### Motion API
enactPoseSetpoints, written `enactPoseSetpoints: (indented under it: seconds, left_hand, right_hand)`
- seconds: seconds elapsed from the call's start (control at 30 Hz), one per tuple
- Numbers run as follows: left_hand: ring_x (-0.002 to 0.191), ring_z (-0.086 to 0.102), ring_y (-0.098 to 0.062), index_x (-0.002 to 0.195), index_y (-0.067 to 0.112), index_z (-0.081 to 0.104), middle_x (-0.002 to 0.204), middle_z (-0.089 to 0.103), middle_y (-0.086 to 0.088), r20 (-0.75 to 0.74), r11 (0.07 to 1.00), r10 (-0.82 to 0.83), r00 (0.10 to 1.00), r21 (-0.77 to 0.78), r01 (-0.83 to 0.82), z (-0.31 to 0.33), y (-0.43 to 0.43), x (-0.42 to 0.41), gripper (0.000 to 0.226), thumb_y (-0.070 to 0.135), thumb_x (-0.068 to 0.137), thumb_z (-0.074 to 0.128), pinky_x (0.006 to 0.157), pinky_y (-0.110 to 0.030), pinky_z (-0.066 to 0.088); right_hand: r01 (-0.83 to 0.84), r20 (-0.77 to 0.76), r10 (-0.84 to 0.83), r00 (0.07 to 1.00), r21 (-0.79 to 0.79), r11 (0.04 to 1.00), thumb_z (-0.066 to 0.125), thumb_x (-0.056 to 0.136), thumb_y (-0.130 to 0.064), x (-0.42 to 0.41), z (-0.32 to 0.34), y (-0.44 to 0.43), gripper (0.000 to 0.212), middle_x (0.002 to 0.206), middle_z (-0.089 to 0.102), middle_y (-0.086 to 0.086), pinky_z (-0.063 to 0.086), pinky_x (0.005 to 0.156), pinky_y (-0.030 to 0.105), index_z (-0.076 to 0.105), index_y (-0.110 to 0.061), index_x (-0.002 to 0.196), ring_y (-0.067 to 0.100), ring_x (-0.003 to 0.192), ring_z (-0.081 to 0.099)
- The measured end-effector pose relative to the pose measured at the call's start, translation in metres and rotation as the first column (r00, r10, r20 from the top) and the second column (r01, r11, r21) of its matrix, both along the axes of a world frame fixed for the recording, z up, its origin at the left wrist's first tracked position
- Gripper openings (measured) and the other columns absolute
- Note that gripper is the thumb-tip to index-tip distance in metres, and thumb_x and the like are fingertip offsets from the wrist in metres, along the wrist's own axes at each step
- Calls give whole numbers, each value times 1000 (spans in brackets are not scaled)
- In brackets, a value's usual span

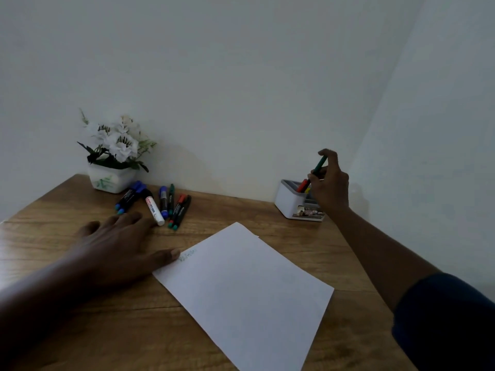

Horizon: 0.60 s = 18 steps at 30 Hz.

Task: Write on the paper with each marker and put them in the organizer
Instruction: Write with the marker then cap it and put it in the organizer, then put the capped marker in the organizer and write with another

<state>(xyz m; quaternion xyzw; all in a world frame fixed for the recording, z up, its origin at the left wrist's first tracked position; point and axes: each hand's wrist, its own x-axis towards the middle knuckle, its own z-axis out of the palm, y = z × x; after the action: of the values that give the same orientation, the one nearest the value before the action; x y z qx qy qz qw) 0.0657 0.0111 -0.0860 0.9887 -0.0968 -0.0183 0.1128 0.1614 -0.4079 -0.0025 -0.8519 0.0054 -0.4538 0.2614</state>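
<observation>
1. Right grip (pixel 330 183) pinches a green marker (pixel 320 165), tilted, with its lower end over the white organizer (pixel 288 200). A red marker (pixel 302 185) already stands in there. Can't tell if the green one's end is past the rim; the hand blocks it.
2. Left grip (pixel 117 242) is spread flat on the counter (pixel 294 236), fingertips just beside the loose markers (pixel 171 207), thumb on the paper (pixel 246 285) corner.
3. A faint green scribble (pixel 187 255) sits by that thumb; no red mark is readable.
4. Risks:
   - A tilted drop could catch the green marker on the rim or the red one, and it bounces out.
   - The organizer looks light, so a side push from the hand may slide or tip it.
   - The left fingers could nudge the white-barrelled marker (pixel 154 211) and roll the row.
   - If the thumb lifts, the paper shifts on the next stroke.
</observation>
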Motion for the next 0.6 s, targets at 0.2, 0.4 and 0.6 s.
enactPoseSetpoints:
  seconds: [0.2, 0.4, 0.6]
  left_hand:
    - [151, 19, -23, 155, 44, 14, 166, 15, 7, 23, 1000, -19, 1000, 11, 19, -3, 0, 5, 125, 102, 44, 7, 120, -55, 15]
    - [151, 19, -23, 155, 44, 16, 166, 16, 6, 21, 1000, -8, 1000, 7, 8, -3, 0, 7, 114, 99, 54, 16, 120, -56, 14]
    - [150, 23, -21, 155, 39, 20, 165, 20, 4, 27, 1000, -5, 1000, 8, 5, -1, -2, 3, 101, 95, 71, 28, 121, -55, 14]
  right_hand:
    - [-18, -170, 0, 985, -106, 994, 59, 85, 8, -9, -19, -15, 58, 120, 70, 20, 61, 86, 47, 58, -18, 136, 34, 108, 67]
    - [-5, -166, -10, 986, -87, 996, 62, 82, 4, -29, -9, -15, 73, 135, 58, 13, 46, 102, 42, 45, -20, 148, 29, 128, 50]
    - [111, 320, 8, 947, -352, 929, 60, 80, -2, -64, -4, 30, 56, 126, 60, 7, 43, 94, 44, 54, -15, 134, 29, 119, 52]
